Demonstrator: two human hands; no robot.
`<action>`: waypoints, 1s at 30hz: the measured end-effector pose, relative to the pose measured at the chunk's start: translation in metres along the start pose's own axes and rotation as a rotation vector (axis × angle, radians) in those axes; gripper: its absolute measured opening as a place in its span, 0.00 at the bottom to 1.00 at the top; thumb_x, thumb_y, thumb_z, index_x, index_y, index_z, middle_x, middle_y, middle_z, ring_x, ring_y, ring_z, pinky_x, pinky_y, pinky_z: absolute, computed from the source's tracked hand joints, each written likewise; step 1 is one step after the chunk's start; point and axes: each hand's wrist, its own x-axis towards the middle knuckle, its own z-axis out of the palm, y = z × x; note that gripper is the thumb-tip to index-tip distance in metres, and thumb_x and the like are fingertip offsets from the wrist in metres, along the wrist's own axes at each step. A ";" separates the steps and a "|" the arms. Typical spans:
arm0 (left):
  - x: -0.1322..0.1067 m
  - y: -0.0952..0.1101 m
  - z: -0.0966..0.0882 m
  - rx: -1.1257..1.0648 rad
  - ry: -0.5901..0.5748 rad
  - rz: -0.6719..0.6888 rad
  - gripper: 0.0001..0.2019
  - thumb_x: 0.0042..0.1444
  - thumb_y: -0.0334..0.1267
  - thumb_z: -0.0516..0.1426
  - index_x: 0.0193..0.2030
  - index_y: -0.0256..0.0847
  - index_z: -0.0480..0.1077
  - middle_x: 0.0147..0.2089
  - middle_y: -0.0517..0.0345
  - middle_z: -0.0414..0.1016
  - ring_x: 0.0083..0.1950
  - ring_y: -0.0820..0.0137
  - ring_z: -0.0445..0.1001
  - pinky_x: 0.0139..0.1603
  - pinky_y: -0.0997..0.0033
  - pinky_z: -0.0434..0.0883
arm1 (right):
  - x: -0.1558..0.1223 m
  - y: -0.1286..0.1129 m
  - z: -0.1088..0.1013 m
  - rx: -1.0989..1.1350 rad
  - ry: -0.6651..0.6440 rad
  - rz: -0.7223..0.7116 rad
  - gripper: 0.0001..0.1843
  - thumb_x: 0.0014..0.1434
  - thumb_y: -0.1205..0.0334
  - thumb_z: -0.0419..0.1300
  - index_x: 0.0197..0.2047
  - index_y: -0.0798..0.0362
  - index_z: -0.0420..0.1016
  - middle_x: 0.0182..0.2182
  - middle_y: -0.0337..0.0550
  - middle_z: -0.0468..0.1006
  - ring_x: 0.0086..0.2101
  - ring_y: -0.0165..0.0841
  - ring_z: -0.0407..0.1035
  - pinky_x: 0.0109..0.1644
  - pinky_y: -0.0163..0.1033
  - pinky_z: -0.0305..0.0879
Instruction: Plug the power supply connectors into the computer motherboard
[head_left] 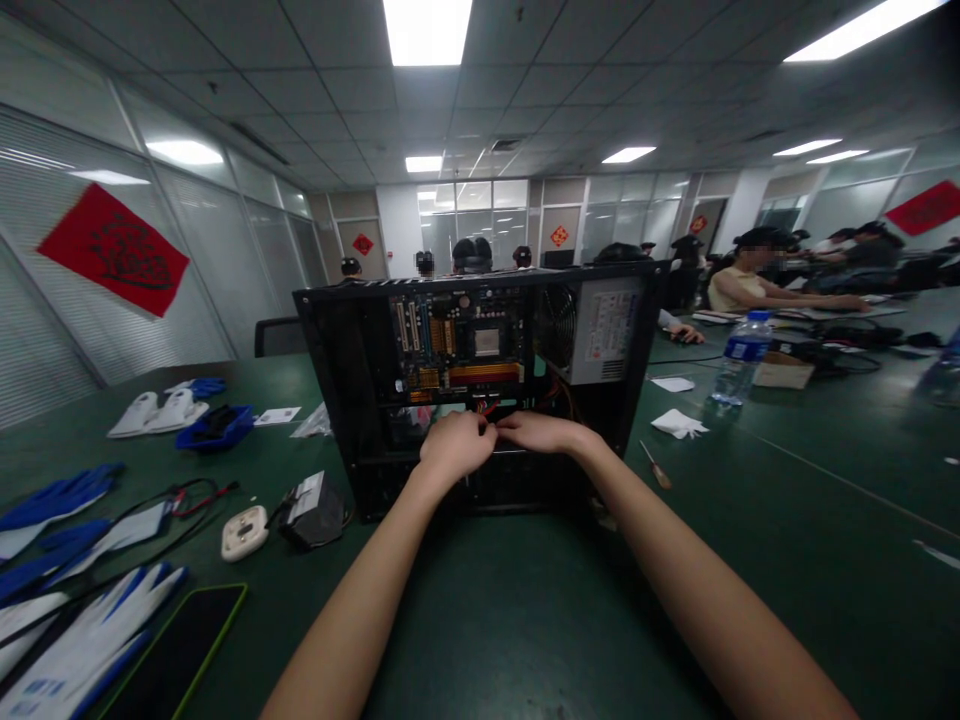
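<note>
An open black computer case [330, 330] stands on the green table [480, 620] in front of me. Inside it show a motherboard [457, 345] and a grey power supply [600, 330]. My left hand [454, 445] and my right hand [540, 432] meet inside the case's lower part, below the motherboard. Both have their fingers curled and pinched around a small bundle of red and dark cables [489, 410]. What the fingertips grip exactly is partly hidden.
A screwdriver [656, 465] lies right of the case. Blue-and-white gloves [67, 600], a phone [176, 655], a white round part [244, 532], a black component [311, 510] and a blue tray [217, 425] lie left. A water bottle [739, 360] stands right. Other people sit behind.
</note>
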 end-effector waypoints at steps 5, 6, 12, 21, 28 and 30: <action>0.000 0.000 0.000 0.004 -0.011 -0.001 0.20 0.63 0.47 0.47 0.43 0.45 0.80 0.42 0.47 0.82 0.44 0.54 0.80 0.41 0.61 0.73 | 0.000 -0.001 0.000 0.002 0.008 -0.002 0.21 0.68 0.58 0.49 0.46 0.60 0.82 0.46 0.55 0.83 0.42 0.44 0.76 0.47 0.42 0.67; 0.000 0.000 0.000 0.003 -0.013 -0.003 0.20 0.63 0.47 0.47 0.43 0.45 0.80 0.42 0.47 0.82 0.44 0.54 0.80 0.40 0.60 0.73 | 0.000 -0.001 0.000 0.001 0.012 0.000 0.22 0.68 0.58 0.49 0.46 0.60 0.82 0.46 0.56 0.82 0.42 0.45 0.76 0.47 0.42 0.66; 0.000 -0.001 0.000 -0.039 0.013 -0.006 0.15 0.60 0.45 0.50 0.45 0.47 0.76 0.43 0.51 0.82 0.44 0.55 0.80 0.40 0.62 0.72 | -0.001 -0.001 0.001 0.015 0.011 -0.020 0.20 0.67 0.61 0.49 0.44 0.60 0.82 0.43 0.54 0.83 0.41 0.43 0.75 0.45 0.40 0.66; -0.002 -0.004 0.000 -0.064 0.026 -0.019 0.10 0.59 0.46 0.53 0.38 0.46 0.72 0.37 0.54 0.80 0.39 0.59 0.78 0.34 0.67 0.68 | 0.003 0.003 0.003 0.017 -0.033 0.030 0.20 0.67 0.57 0.50 0.36 0.58 0.80 0.33 0.47 0.81 0.31 0.34 0.70 0.34 0.36 0.60; -0.008 -0.001 -0.005 -0.059 0.010 -0.016 0.11 0.59 0.47 0.53 0.37 0.45 0.73 0.36 0.54 0.80 0.38 0.59 0.78 0.35 0.66 0.69 | 0.000 -0.002 0.002 0.070 -0.085 0.100 0.21 0.65 0.56 0.52 0.26 0.57 0.76 0.25 0.44 0.76 0.25 0.32 0.63 0.29 0.36 0.58; -0.009 0.000 -0.005 -0.056 0.009 -0.020 0.12 0.59 0.48 0.53 0.37 0.45 0.74 0.36 0.54 0.80 0.39 0.58 0.79 0.37 0.65 0.71 | 0.001 -0.001 0.002 0.081 -0.104 0.057 0.21 0.65 0.57 0.50 0.28 0.57 0.77 0.28 0.46 0.78 0.27 0.34 0.66 0.33 0.38 0.62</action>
